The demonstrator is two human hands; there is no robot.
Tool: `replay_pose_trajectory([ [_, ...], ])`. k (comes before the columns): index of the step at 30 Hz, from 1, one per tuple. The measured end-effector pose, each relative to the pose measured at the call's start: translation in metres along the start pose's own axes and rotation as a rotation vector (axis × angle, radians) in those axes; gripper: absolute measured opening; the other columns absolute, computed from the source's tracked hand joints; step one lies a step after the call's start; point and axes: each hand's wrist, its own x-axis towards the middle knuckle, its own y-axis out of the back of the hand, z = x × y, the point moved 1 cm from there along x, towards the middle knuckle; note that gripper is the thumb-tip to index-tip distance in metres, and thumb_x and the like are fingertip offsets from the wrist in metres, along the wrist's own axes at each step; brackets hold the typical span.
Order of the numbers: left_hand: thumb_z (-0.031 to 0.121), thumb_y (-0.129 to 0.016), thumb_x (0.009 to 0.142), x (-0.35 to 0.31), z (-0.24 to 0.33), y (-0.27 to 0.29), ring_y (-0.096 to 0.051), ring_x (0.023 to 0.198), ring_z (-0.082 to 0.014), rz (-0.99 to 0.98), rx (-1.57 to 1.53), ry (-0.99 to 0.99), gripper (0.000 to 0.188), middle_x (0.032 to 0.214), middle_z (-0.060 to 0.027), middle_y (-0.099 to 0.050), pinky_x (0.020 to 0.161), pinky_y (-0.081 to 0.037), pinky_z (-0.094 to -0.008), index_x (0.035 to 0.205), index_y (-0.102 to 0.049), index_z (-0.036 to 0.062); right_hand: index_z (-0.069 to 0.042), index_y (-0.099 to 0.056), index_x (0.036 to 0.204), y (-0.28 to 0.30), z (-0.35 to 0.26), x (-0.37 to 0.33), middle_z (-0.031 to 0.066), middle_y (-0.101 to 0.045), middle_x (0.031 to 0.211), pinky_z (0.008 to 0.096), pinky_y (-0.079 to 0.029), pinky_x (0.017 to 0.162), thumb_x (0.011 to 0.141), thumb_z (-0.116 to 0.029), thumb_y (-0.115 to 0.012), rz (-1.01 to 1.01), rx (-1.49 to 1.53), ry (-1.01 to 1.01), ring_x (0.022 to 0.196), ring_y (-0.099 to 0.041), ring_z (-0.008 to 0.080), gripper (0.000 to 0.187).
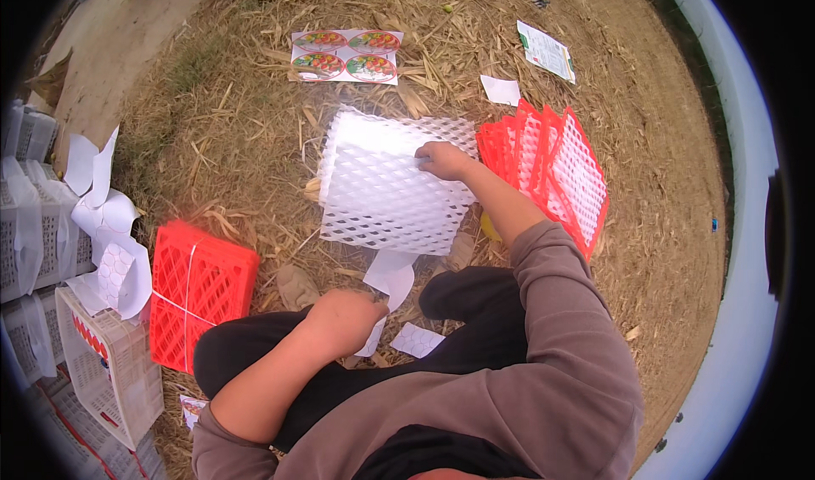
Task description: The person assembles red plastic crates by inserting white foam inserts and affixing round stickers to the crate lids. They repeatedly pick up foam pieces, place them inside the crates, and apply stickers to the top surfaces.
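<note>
A stack of white diamond-mesh sheets (pixel 373 200) lies on the straw-covered ground in front of my crossed legs. Over its upper right part, my right hand (pixel 446 160) has its fingers curled down against the top sheet. Anything between those fingertips is hidden. Nearer to me, my left hand (pixel 348 321) is closed above my left leg. At its fingertips is a curled white paper strip (pixel 395 278), which hangs down past the hand. Just right of the stack, several red-edged mesh pieces with white mesh (pixel 581 174) are fanned out, overlapping one another.
A tied bundle of red mesh pieces (pixel 204 280) stands by my left knee. Beyond it are white plastic crates (pixel 110 370) and a loose paper roll (pixel 127 263). A sheet of oval picture labels (pixel 346 56) and a printed packet (pixel 546 51) lie farther off.
</note>
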Motion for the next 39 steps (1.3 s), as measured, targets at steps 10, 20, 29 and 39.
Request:
replay_pose_trajectory([
  [10,0.011,-0.062,0.093,0.012,-0.005,0.003,-0.073,0.096,-0.0331,-0.010,-0.062,-0.002,0.035,0.099,-0.0102,-0.072,0.080,-0.058,-0.0464,0.126,-0.073,0.0154,-0.019,-0.052,0.154,0.008,0.072,0.047,0.0156,-0.057,0.154,0.0466,-0.043,0.117,0.073,-0.036,-0.084,0.068,-0.339,-0.299,0.147,-0.046,0.0354,0.089],
  [20,0.007,-0.063,0.089,0.020,-0.006,0.004,-0.073,0.097,-0.0344,-0.009,-0.068,-0.038,0.036,0.098,-0.0119,-0.072,0.082,-0.058,-0.0472,0.122,-0.073,0.0133,-0.001,-0.073,0.124,0.068,0.022,0.032,0.0163,-0.079,0.114,0.0417,-0.057,0.094,0.074,-0.028,-0.091,-0.336,0.203,-0.058,0.103,-0.075,0.0285,0.060],
  [29,0.009,-0.063,0.091,0.015,0.001,-0.002,-0.073,0.098,-0.0354,-0.048,-0.047,-0.007,0.033,0.101,-0.0132,-0.073,0.084,-0.058,-0.0484,0.122,-0.073,0.0130,0.005,-0.067,0.131,0.053,0.004,0.067,0.0205,-0.075,0.124,0.0401,-0.055,0.099,0.073,-0.025,-0.092,-0.275,0.328,-0.179,0.111,-0.072,0.0289,0.070],
  [39,0.012,-0.060,0.094,0.017,-0.005,-0.015,-0.074,0.097,-0.0367,0.004,-0.059,-0.019,0.025,0.099,-0.0150,-0.075,0.081,-0.059,-0.0501,0.115,-0.074,0.0111,-0.014,-0.051,0.155,-0.008,0.013,0.041,0.0198,-0.068,0.136,0.0433,-0.047,0.114,0.072,-0.033,-0.093,0.570,-0.125,-0.192,0.130,-0.062,0.0352,0.094],
])
